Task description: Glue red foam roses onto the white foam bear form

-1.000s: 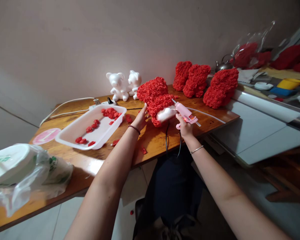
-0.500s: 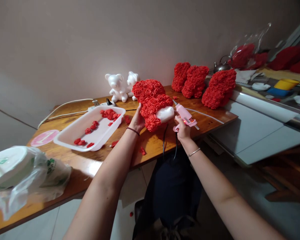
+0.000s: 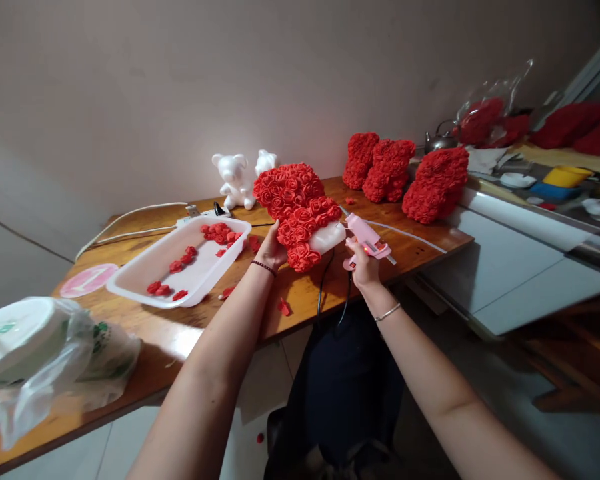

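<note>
My left hand (image 3: 271, 251) grips a foam bear partly covered with red roses (image 3: 297, 208), held tilted above the wooden table (image 3: 170, 333). One bare white patch of the bear (image 3: 330, 237) faces right. My right hand (image 3: 363, 263) is closed round a pink glue gun (image 3: 365, 235) whose nozzle points at that bare patch. The gun's black cord (image 3: 323, 287) hangs over the table edge. A white tray (image 3: 145, 270) with loose red roses (image 3: 220, 230) lies left of the bear.
Two bare white foam bears (image 3: 240, 177) stand by the wall. Three finished red rose bears (image 3: 405, 173) stand at the right. A plastic bag with white plates (image 3: 35, 347) sits front left. White cables and a power strip (image 3: 195, 212) lie behind the tray. A cluttered counter (image 3: 530, 207) adjoins on the right.
My left hand has shifted from resting beside the bear to gripping it, turning and moving it left. The glue gun has stayed close to the bare patch.
</note>
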Demonstrator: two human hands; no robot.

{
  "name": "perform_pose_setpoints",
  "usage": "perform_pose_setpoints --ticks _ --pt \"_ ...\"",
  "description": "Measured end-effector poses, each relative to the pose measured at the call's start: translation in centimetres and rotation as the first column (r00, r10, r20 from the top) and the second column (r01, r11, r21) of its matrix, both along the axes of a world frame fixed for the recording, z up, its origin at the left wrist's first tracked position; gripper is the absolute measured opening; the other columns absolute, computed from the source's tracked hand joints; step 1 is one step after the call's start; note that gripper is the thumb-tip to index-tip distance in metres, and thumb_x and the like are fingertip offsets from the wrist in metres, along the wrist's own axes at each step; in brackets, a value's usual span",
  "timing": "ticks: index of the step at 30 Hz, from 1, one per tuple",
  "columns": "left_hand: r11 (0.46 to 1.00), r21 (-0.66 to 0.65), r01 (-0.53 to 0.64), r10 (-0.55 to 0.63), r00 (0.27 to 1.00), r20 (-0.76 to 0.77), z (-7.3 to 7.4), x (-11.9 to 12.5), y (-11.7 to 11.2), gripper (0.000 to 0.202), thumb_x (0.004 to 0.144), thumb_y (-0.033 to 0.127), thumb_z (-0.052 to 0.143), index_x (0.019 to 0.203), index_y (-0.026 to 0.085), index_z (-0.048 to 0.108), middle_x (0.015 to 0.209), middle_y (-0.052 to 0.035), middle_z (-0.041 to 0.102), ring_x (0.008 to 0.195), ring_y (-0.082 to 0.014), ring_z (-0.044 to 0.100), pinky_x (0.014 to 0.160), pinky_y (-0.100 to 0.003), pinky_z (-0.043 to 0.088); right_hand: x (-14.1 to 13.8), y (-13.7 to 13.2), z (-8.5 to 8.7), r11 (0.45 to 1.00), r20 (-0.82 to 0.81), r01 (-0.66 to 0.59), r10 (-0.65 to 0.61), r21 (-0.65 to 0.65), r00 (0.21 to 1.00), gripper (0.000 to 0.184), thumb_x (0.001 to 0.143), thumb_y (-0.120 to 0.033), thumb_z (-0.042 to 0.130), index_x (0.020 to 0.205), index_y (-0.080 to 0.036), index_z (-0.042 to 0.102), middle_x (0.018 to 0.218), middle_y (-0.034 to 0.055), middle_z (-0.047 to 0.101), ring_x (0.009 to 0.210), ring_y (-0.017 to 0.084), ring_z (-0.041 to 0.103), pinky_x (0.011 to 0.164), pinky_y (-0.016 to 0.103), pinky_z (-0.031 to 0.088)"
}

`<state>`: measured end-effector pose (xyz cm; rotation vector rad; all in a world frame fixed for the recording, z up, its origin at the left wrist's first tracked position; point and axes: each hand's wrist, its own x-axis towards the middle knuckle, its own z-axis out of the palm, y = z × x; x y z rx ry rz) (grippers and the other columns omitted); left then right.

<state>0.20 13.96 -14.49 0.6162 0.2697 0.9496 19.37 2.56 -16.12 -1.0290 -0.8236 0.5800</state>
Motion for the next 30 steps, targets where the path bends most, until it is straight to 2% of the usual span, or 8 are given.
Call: perform_pose_setpoints --ticks 4,6,7,9,12,15,21,30 --pt "1.000 -0.012 -0.015 0.015 1.000 -0.024 -0.2 -0.2 0.1 0.046 0.096 0.043 0.054 0.131 0.015 0.065 0.116 -0.0097 0.077 0.124 -0.0292 0.067 0.116 -0.044 0.046 1.2 -2.8 1.0 0.998 0.187 0.022 -0.009 -0.066 0.982 0.029 0.079 -0.050 0.066 0.075 -0.022 0.064 0.076 0.0010 0.063 0.074 0.018 0.059 0.068 0.031 0.049" --pt "1.000 -0.016 -0.026 0.025 0.999 -0.044 -0.2 -0.2 0.1 0.041 0.095 0.040 0.055 0.125 0.015 0.068 0.113 -0.0097 0.077 0.124 -0.0292 0.067 0.117 -0.044 0.045 1.8 -4.6 2.1 0.996 0.384 0.089 -0.084 0.005 0.919 0.027 0.085 -0.047 0.062 0.078 -0.021 0.064 0.075 0.0021 0.062 0.073 0.018 0.058 0.071 0.033 0.048" --pt "0.999 -0.018 -0.029 0.027 0.998 -0.057 -0.2 -0.2 0.1 0.038 0.095 0.038 0.055 0.121 0.015 0.069 0.111 -0.0098 0.078 0.124 -0.0291 0.067 0.117 -0.044 0.045 2.0 -5.5 2.6 0.991 0.516 0.107 -0.130 0.074 0.847 0.025 0.086 -0.043 0.061 0.074 -0.021 0.061 0.074 0.0025 0.061 0.072 0.018 0.057 0.073 0.034 0.048" --pt "1.000 -0.014 -0.027 0.026 0.996 -0.085 -0.2 -0.1 0.2 0.033 0.094 0.035 0.054 0.112 0.014 0.070 0.107 -0.0101 0.078 0.125 -0.0288 0.066 0.118 -0.043 0.044 2.3 -7.2 3.7 0.976 0.744 0.110 -0.215 0.188 0.633 0.025 0.086 -0.032 0.060 0.065 -0.022 0.052 0.069 0.0024 0.057 0.070 0.018 0.053 0.076 0.034 0.047" --pt "1.000 0.004 -0.018 0.018 0.994 -0.109 -0.3 -0.1 0.4 0.026 0.092 0.033 0.056 0.105 0.015 0.071 0.105 -0.0104 0.078 0.127 -0.0290 0.065 0.119 -0.044 0.043 2.3 -8.8 4.7 0.970 0.911 0.141 -0.235 0.198 0.340 0.028 0.082 -0.019 0.058 0.060 -0.024 0.041 0.064 0.0017 0.052 0.068 0.017 0.046 0.074 0.033 0.043" --pt "1.000 0.011 -0.006 0.008 0.993 -0.119 -0.4 -0.1 0.6 0.023 0.089 0.032 0.060 0.103 0.016 0.070 0.107 -0.0101 0.078 0.129 -0.0298 0.063 0.119 -0.045 0.043 1.9 -9.5 5.0 0.968 0.959 0.189 -0.201 0.164 0.199 0.027 0.079 -0.018 0.059 0.060 -0.023 0.041 0.064 0.0020 0.053 0.069 0.017 0.045 0.071 0.031 0.039" --pt "1.000 0.017 -0.006 0.008 0.992 -0.128 -0.5 0.0 0.6 0.022 0.088 0.031 0.063 0.102 0.016 0.070 0.108 -0.0099 0.077 0.131 -0.0308 0.062 0.120 -0.046 0.041 1.1 -9.2 5.0 0.959 0.982 0.243 -0.172 0.148 0.080 0.021 0.078 -0.022 0.061 0.061 -0.022 0.048 0.066 0.0019 0.057 0.071 0.017 0.048 0.071 0.031 0.037" --pt "1.000 0.011 -0.016 0.018 0.992 -0.122 -0.4 0.1 0.5 0.021 0.091 0.027 0.059 0.103 0.015 0.070 0.103 -0.0096 0.078 0.122 -0.0278 0.068 0.117 -0.044 0.044 1.0 -8.7 5.1 0.953 0.986 0.275 -0.149 0.124 0.071 0.022 0.079 -0.025 0.062 0.061 -0.021 0.050 0.069 0.0023 0.060 0.073 0.017 0.051 0.070 0.031 0.035"
